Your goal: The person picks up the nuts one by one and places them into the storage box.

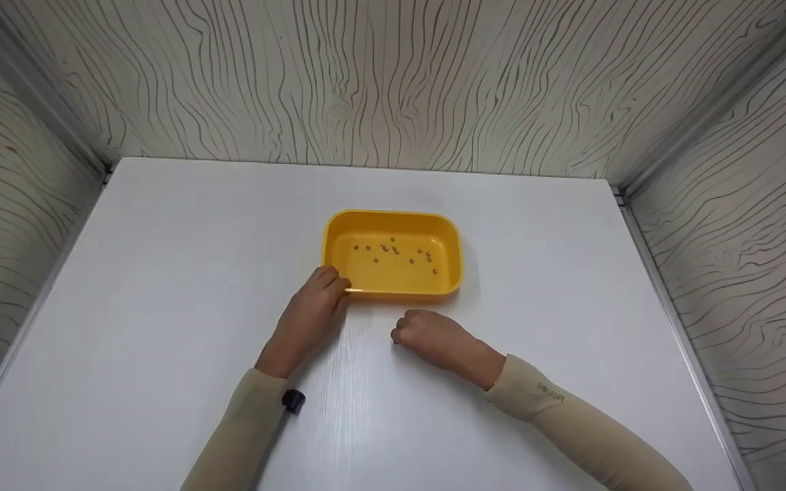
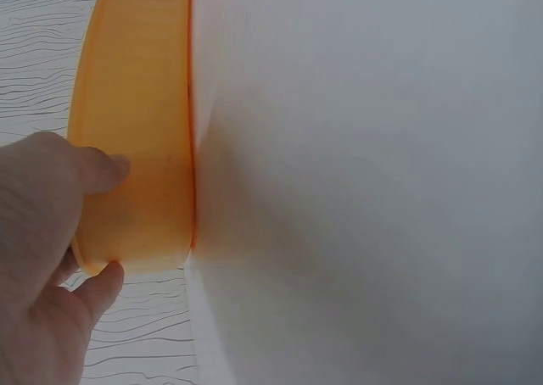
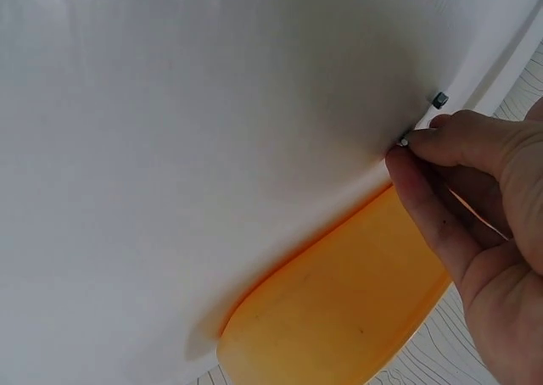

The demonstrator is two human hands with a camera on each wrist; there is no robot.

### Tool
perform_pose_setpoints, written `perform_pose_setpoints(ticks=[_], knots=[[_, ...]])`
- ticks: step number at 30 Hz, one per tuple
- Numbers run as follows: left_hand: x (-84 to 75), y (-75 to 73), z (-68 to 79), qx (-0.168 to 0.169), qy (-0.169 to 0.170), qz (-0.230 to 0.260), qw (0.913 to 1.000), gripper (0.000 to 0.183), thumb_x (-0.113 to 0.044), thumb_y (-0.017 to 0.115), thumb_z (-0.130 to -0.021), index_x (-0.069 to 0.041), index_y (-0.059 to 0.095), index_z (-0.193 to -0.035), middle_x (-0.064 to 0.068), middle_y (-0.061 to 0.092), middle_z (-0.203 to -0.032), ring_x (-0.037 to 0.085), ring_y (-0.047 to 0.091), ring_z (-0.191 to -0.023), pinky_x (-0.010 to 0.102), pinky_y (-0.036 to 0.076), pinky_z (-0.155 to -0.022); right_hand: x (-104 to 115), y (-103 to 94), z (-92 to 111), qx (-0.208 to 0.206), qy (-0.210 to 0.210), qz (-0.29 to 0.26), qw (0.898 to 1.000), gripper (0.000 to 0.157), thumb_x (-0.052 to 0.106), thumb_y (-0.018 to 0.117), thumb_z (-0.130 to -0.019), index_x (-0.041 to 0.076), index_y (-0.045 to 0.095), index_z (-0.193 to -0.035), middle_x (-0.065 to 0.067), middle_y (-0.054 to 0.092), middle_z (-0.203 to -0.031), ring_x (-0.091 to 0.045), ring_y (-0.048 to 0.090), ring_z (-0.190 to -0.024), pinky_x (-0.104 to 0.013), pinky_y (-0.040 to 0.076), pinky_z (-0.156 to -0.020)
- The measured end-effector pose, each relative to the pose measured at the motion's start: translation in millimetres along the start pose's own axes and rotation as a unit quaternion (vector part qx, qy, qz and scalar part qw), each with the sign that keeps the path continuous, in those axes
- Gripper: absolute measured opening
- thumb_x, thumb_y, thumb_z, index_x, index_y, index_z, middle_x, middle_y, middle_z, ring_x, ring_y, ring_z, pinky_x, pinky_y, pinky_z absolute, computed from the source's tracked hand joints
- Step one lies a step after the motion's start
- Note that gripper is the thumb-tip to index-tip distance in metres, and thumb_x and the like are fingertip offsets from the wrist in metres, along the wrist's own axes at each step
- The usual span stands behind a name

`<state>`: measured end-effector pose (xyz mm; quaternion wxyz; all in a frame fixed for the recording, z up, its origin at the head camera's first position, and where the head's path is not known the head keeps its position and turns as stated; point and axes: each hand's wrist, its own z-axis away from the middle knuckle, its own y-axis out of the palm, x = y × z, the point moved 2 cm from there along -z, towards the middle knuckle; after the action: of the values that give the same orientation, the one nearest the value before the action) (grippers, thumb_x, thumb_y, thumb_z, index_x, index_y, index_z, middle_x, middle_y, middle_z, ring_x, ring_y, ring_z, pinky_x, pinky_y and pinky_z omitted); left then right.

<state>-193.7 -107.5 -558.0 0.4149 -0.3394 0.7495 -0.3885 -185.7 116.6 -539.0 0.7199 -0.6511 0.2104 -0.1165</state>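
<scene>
A yellow plastic bin (image 1: 393, 294) stands on the white table with several small shiny beads (image 1: 411, 261) scattered over its floor. My left hand (image 1: 312, 307) grips the bin's near left corner, fingers over the rim. In the left wrist view, its thumb (image 2: 103, 171) presses the outer wall. Just in front of the bin's near side, my right hand (image 1: 434, 337) is low over the table and apart from the bin. Between its thumb and forefinger it pinches a tiny shiny bead (image 3: 405, 142), mostly covered by the fingertips.
The white table (image 1: 181, 273) spreads around the bin. Wood-patterned panels (image 1: 338, 82) rise at the back and both sides. A small black device (image 1: 294, 401) sits at the left wrist.
</scene>
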Motion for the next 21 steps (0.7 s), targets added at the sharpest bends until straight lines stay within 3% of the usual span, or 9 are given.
perform_pose_setpoints(ticks=[8, 14, 18, 21], knots=[[0.6, 0.0, 0.1, -0.011, 0.011, 0.01, 0.9998, 0.014, -0.012, 0.07, -0.101, -0.005, 0.072, -0.113, 0.006, 0.068, -0.114, 0.022, 0.062, -0.111, 0.035, 0.058, -0.1, -0.2, -0.8, 3.1, -0.007, -0.009, 0.015, 1.0, 0.027, -0.001, 0.083, -0.082, 0.014, 0.083, -0.104, 0.002, 0.082, -0.093, -0.012, 0.072, -0.08, -0.024, 0.061, -0.078], [0.6, 0.6, -0.4, -0.011, 0.01, 0.009, 0.9998, 0.014, -0.011, 0.071, -0.1, -0.005, 0.072, -0.113, 0.006, 0.068, -0.114, 0.022, 0.062, -0.111, 0.034, 0.058, -0.099, -4.9, -6.3, 7.1, -0.025, 0.015, -0.014, 0.999, 0.023, 0.0, 0.082, -0.085, 0.01, 0.083, -0.106, -0.001, 0.083, -0.098, -0.014, 0.076, -0.088, -0.025, 0.062, -0.081], [0.9, 0.7, -0.7, -0.003, 0.005, 0.011, 0.9999, 0.015, -0.012, 0.071, -0.101, -0.006, 0.072, -0.114, 0.006, 0.067, -0.115, 0.021, 0.062, -0.112, 0.034, 0.058, -0.1, -13.5, -14.0, 10.6, -0.064, 0.037, -0.074, 0.994, 0.023, -0.008, 0.076, -0.086, 0.007, 0.082, -0.102, -0.003, 0.082, -0.095, -0.014, 0.077, -0.086, -0.025, 0.063, -0.078], [1.2, 0.5, -0.6, 0.002, 0.0, 0.014, 0.9999, 0.015, -0.012, 0.07, -0.101, -0.006, 0.071, -0.115, 0.006, 0.067, -0.115, 0.021, 0.061, -0.111, 0.034, 0.058, -0.099, -21.7, -22.7, 13.0, -0.098, 0.058, -0.165, 0.98, 0.026, -0.013, 0.069, -0.086, 0.006, 0.082, -0.097, -0.003, 0.081, -0.088, -0.014, 0.072, -0.076, -0.025, 0.061, -0.07]])
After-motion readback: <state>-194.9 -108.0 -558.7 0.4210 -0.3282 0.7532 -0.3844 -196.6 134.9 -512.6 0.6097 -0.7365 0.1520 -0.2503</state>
